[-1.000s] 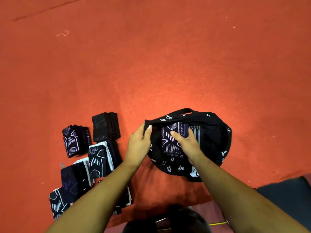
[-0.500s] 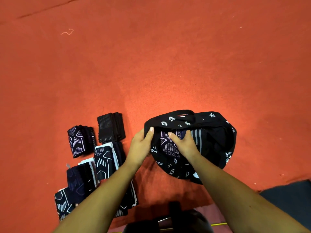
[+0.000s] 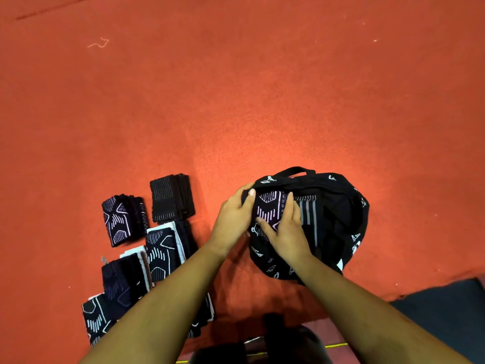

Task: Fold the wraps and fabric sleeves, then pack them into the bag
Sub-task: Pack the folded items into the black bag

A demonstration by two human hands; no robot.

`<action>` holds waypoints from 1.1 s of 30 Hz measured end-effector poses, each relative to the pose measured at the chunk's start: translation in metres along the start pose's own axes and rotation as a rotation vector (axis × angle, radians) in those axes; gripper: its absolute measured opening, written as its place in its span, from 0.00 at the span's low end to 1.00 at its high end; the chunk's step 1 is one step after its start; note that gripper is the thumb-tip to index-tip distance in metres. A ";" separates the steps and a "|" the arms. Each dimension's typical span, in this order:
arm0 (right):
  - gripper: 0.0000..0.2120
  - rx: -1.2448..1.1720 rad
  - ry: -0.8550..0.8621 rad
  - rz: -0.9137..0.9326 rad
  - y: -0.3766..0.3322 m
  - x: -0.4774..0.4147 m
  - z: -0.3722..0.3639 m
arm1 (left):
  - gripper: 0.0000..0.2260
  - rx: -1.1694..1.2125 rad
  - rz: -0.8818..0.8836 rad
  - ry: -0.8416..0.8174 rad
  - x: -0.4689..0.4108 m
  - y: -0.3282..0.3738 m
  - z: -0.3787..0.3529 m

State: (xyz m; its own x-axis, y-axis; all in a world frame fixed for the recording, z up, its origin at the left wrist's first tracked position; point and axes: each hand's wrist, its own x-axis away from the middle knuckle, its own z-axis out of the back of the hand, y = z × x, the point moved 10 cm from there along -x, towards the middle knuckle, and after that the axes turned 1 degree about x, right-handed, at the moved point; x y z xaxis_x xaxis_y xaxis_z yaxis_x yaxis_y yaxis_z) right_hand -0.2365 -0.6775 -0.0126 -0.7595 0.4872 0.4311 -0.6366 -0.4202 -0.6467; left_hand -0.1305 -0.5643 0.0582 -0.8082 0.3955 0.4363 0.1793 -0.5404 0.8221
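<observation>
A black bag (image 3: 343, 227) with small white prints lies open on the orange floor at the right. My left hand (image 3: 232, 219) grips its left rim, thumb over the edge. My right hand (image 3: 284, 231) rests with spread fingers on a folded black sleeve with purple-white lines (image 3: 269, 210) inside the bag's mouth. A second folded piece with grey stripes (image 3: 309, 214) sits beside it in the bag. Several more folded sleeves lie in stacks on the floor at the left, such as the patterned one (image 3: 118, 220) and the black ribbed one (image 3: 170, 199).
The orange carpet (image 3: 236, 88) spreads wide beyond the bag. A dark grey mat (image 3: 446, 311) lies at the lower right. A dark rounded object (image 3: 291, 345) sits at the bottom edge. A stray thread (image 3: 98, 44) lies far at the upper left.
My right hand has pushed the patterned sleeve further into the bag and flattened over it. The left hand keeps its hold on the rim. The bag's mouth has shifted slightly.
</observation>
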 end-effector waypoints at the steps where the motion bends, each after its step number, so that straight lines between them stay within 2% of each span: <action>1: 0.53 0.018 0.001 -0.009 0.002 0.000 -0.001 | 0.14 0.032 0.002 0.012 0.000 0.000 0.000; 6: 0.56 -0.004 -0.014 -0.048 -0.002 -0.004 -0.003 | 0.14 -0.043 0.033 -0.038 -0.001 -0.010 -0.004; 8: 0.53 -0.051 -0.016 -0.054 -0.003 -0.006 0.004 | 0.14 -0.031 0.055 -0.074 0.003 -0.012 -0.002; 10: 0.46 -0.090 0.024 -0.027 -0.008 -0.004 0.021 | 0.17 0.032 0.091 -0.091 0.010 -0.016 0.003; 12: 0.37 -0.130 0.083 0.013 -0.019 0.006 0.041 | 0.19 0.073 0.106 -0.063 0.019 -0.022 0.015; 14: 0.30 -0.139 0.158 0.070 -0.039 0.022 0.061 | 0.15 0.101 0.108 -0.023 0.031 -0.029 0.033; 17: 0.24 -0.143 0.277 0.232 -0.085 0.054 0.076 | 0.13 0.154 0.119 0.011 0.058 -0.048 0.062; 19: 0.24 -0.149 0.258 0.349 -0.119 0.078 0.064 | 0.10 0.151 0.131 0.050 0.080 -0.064 0.087; 21: 0.25 -0.159 0.148 0.388 -0.139 0.098 0.032 | 0.09 0.175 0.156 0.108 0.103 -0.083 0.111; 23: 0.25 -0.180 -0.014 0.310 -0.137 0.112 -0.015 | 0.08 0.207 0.207 0.172 0.130 -0.110 0.131; 28: 0.21 -0.213 -0.363 -0.079 -0.087 0.150 -0.124 | 0.07 0.160 0.308 0.281 0.195 -0.191 0.154; 31: 0.18 -0.284 -0.428 -0.188 -0.065 0.170 -0.162 | 0.05 0.188 0.413 0.264 0.218 -0.230 0.143; 33: 0.17 -0.342 -0.422 -0.247 -0.055 0.176 -0.179 | 0.13 0.208 0.481 0.259 0.221 -0.250 0.138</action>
State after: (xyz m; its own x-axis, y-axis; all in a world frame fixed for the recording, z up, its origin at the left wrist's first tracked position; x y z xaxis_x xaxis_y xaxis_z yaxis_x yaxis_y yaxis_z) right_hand -0.3108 -0.4314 -0.0135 -0.6269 0.1633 0.7618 -0.7749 -0.0286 -0.6315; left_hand -0.2761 -0.2391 -0.0004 -0.7147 -0.0665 0.6963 0.6454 -0.4465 0.6198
